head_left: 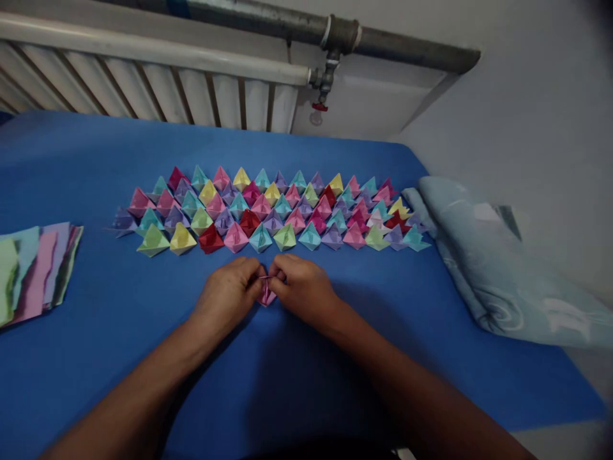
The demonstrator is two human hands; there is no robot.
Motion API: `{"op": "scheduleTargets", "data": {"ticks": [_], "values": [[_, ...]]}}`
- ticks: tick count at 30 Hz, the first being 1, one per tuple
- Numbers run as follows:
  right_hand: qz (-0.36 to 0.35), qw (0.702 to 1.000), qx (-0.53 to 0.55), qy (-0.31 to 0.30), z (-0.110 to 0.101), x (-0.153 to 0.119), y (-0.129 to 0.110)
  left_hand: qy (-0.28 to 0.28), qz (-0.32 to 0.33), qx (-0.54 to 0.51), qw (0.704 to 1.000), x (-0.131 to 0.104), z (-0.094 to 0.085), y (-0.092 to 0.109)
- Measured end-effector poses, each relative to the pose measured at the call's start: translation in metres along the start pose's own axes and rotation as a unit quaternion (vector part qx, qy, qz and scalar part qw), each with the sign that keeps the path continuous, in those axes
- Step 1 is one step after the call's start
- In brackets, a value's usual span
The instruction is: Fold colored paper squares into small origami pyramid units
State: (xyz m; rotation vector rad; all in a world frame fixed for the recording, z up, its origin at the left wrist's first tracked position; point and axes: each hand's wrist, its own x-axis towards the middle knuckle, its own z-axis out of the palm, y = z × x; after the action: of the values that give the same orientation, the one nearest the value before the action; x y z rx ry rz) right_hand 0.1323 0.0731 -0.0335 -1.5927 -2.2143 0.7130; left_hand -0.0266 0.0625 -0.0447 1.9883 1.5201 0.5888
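Between my two hands is a small folded pink paper, held just above the blue surface. My left hand pinches its left side, and my right hand pinches its right side, with the fingertips of both close together. Just beyond my hands stand rows of folded paper boats in pink, teal, yellow, green, purple and red. The nearest row is only a short way from my knuckles. My fingers hide part of the pink paper.
A stack of coloured paper sheets lies at the left edge. On the right is a rolled light-blue blanket. Behind the blue surface are a white radiator and a grey pipe with a red-handled valve.
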Motion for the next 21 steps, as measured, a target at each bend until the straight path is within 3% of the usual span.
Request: {"op": "scheduleTargets", "data": {"ticks": [12, 21], "values": [[-0.04, 0.997, -0.057, 0.039, 0.01, -0.005, -0.004, 0.022, 0.017, 0.025, 0.999, 0.0, 0.002, 0.002], [-0.024, 0.981, 0.193, -0.011, -0.007, -0.007, 0.012, -0.015, -0.028, -0.086, 0.996, -0.004, -0.015, -0.006]]}}
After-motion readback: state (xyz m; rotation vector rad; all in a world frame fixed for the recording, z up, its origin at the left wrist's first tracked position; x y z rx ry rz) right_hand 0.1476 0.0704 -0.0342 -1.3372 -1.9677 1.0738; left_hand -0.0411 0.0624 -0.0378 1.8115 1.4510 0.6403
